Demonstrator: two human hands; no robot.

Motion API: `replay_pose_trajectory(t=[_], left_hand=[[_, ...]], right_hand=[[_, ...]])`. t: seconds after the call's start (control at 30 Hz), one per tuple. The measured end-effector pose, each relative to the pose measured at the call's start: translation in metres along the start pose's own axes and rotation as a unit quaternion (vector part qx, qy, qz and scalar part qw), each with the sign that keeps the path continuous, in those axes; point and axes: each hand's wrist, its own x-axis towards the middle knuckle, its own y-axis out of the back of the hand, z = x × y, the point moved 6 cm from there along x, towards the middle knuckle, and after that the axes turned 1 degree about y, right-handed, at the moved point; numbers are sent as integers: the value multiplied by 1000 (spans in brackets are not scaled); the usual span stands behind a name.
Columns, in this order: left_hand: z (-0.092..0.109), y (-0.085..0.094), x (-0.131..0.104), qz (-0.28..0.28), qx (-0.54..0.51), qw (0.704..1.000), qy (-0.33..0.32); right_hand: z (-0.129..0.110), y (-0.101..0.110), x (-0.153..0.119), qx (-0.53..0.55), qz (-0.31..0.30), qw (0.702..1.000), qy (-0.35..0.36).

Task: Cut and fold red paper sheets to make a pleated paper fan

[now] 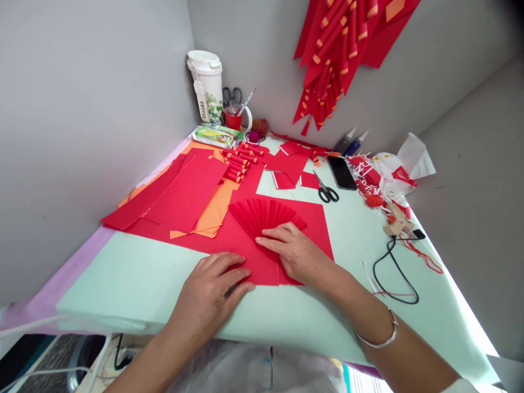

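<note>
A pleated red paper fan (262, 213) lies spread on large red paper sheets (262, 267) near the table's front. My right hand (292, 248) rests over the fan's narrow end and right side, fingers stretched out across the folds; whether it pinches any paper is hidden. To the left, my left hand (221, 278) lies at the near edge of the red sheet, fingers extended and slightly curved, thumb apart, with nothing visible in it. Beyond the fan are small red paper squares (283, 180) and black-handled scissors (327, 192).
Red and orange sheets (184, 191) and rolled red tubes (239, 164) lie at left. A white coffee cup (208, 87) stands in the back corner. At right are a phone (342, 173), a glue gun (398, 220) with cord, and paper scraps (368, 174). Red paper decorations (339, 49) hang on the wall.
</note>
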Motion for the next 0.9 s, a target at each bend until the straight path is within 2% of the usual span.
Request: replay_pose_trajectory(t=[0.6,0.9], left_hand=[[-1,-2,0,-6,9,1000,-4],[-1,0,-2,9,8,1000,-17]], right_hand=[[0,-1,1,-8,3,1000,11],[-5,3,3,-24,18,999,29]])
